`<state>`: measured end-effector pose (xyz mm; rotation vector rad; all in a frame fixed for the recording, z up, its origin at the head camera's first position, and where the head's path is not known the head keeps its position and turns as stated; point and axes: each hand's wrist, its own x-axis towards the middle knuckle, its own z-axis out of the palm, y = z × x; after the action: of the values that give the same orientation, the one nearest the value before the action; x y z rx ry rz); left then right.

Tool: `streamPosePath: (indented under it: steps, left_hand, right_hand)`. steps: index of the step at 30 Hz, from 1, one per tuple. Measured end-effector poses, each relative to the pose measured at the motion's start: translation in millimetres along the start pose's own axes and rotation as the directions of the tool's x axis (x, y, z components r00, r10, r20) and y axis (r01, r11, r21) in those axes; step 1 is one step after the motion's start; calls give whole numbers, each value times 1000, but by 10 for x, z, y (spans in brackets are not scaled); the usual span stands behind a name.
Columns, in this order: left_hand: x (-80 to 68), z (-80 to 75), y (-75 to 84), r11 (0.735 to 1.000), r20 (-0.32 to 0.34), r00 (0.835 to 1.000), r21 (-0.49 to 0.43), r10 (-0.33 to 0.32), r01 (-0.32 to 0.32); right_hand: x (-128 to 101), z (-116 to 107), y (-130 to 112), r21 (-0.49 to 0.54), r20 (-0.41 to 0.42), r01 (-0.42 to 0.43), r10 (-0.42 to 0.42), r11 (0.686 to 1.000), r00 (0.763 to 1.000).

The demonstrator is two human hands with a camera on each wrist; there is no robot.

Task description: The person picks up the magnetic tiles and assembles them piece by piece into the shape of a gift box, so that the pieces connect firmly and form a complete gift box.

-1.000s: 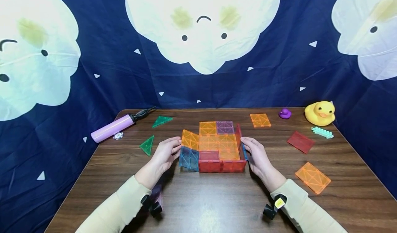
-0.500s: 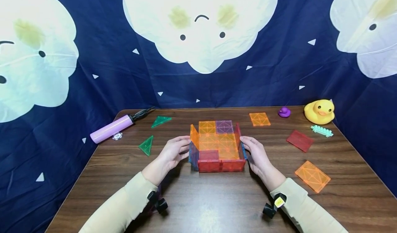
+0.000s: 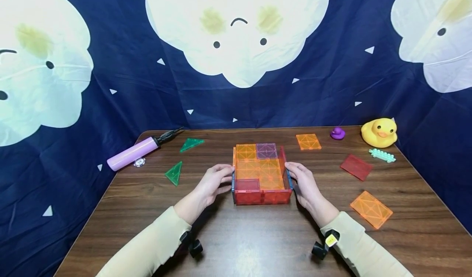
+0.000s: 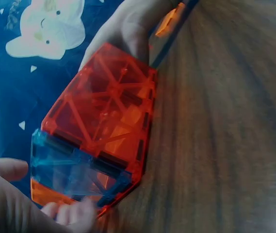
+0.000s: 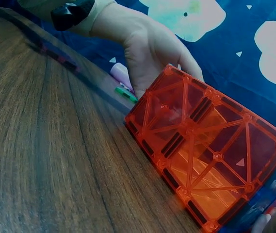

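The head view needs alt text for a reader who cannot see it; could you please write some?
Two hands, left hand and right hand, press the sides of a shallow box of coloured tiles on a wooden table. Loose tiles, a pink pump and a yellow duck lie around it.

Both hands [image 3: 258,185] flanking tile box [image 3: 260,174], wooden table [image 3: 258,236]

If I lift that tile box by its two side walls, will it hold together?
Probably stiff but fragile: the tile box is separate translucent panels joined only at edges, open-topped. Left hand and right hand press opposite walls; squeezing may fold them.
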<state>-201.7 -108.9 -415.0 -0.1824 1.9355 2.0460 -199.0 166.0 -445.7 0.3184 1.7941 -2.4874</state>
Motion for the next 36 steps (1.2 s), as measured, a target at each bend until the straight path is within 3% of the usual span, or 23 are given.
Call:
streamPosePath:
  steps: [7,16,24,30,33,36]
  left_hand:
    - [-261,42,-72,995,166,986,101,-34,17]
    - [-263,-2,-153,997,255,967,64,29,-46]
    - [-84,-222,-104,994,247,968,74,54,-74]
    - [130,-416,21,988,234,970,122,60,-91]
    - [202,-469,46,990,210,976,118,52,-78]
    - [209,-449,34,993,163,986,101,38,-55]
  right_hand:
    - [41,-22,-35,-85,87,4,4,996,996]
    - [1,-51,-56,-89,107,-25,34,996,994]
    - [-245,-63,-35,-49,85,-30,35,998,996]
    - [-468,-29,24,-43,146,-72,78,996,986]
    - [-526,-28,65,-64,184,-77,88,995,979]
    - [-510,-67,70,-59,160,-51,59,997,985]
